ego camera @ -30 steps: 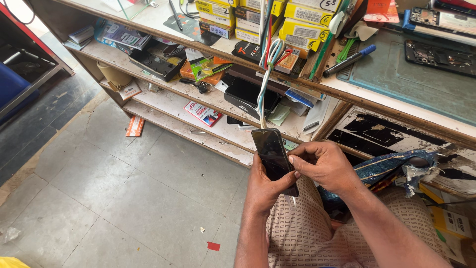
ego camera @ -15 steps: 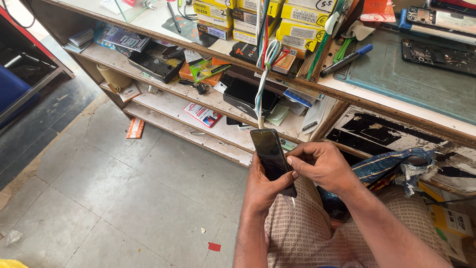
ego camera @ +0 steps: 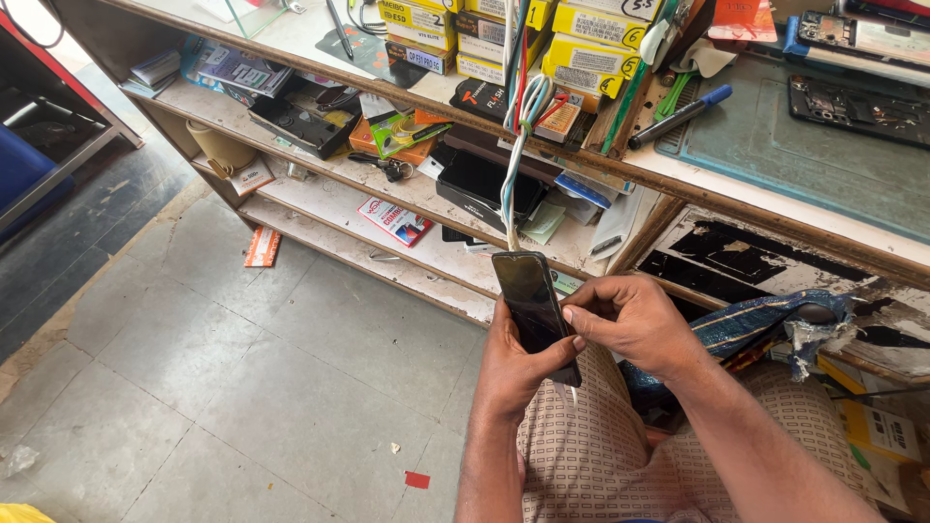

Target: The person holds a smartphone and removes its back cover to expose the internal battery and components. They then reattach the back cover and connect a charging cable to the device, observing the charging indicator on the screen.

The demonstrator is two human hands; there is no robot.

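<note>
A black smartphone (ego camera: pixel 528 295) stands upright over my lap, its dark screen facing me. My left hand (ego camera: pixel 518 373) grips its lower part from below, thumb across the front. My right hand (ego camera: pixel 635 320) closes on the phone's right edge with fingertips on the side. A bundle of coloured wires (ego camera: pixel 518 145) hangs from the counter down to the phone's top end. My legs in checked fabric (ego camera: pixel 601 455) are beneath.
A wooden counter (ego camera: pixel 736 194) with a teal mat (ego camera: pixel 775 145), a blue marker (ego camera: pixel 678 116) and yellow boxes (ego camera: pixel 591 39) runs across the top. Shelves (ego camera: pixel 387 223) below hold boxes, packets and a black tray (ego camera: pixel 300 121). Grey tiled floor (ego camera: pixel 242 387) lies to the left.
The view has shifted slightly and the phone is tilted a little more upright. Both hands keep their hold on it.
</note>
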